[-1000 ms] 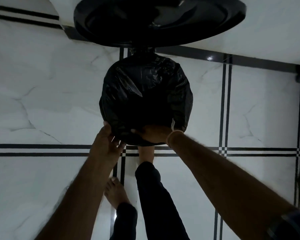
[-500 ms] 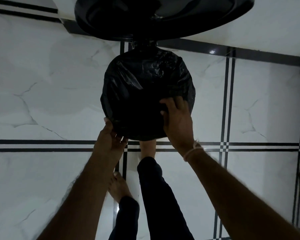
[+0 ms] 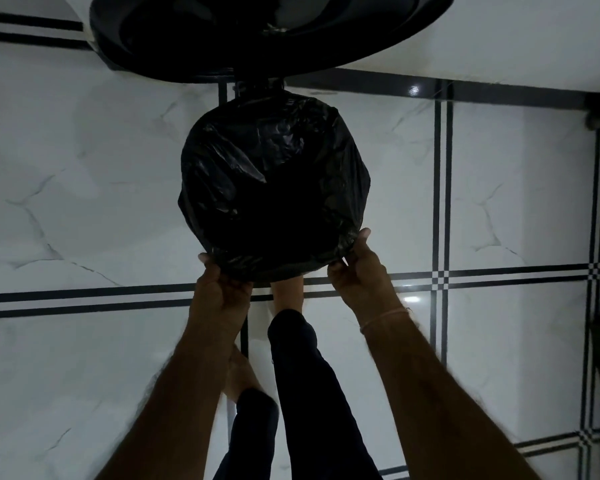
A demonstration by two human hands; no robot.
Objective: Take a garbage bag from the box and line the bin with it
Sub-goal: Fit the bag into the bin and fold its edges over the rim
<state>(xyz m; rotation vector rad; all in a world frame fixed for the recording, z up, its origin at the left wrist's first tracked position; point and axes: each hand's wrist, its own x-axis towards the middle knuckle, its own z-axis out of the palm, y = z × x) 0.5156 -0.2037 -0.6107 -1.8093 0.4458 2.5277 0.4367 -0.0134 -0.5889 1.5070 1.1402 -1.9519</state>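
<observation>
Gripping the near edge of the crinkled black plastic garbage bag (image 3: 274,188), I have my left hand (image 3: 219,292) closed on it at seven o'clock and my right hand (image 3: 357,271) pinched on it at five o'clock, apparently so that I can draw the film down snugly over the rim of the round bin, which the bag hides entirely. The plastic is thin, glossy and wrinkled, catching dull highlights. A round black hinged lid (image 3: 267,32) stands open at twelve o'clock, clear of my work. The floor of glossy white marble-look tiles (image 3: 84,188) carries thin dark stripes.
</observation>
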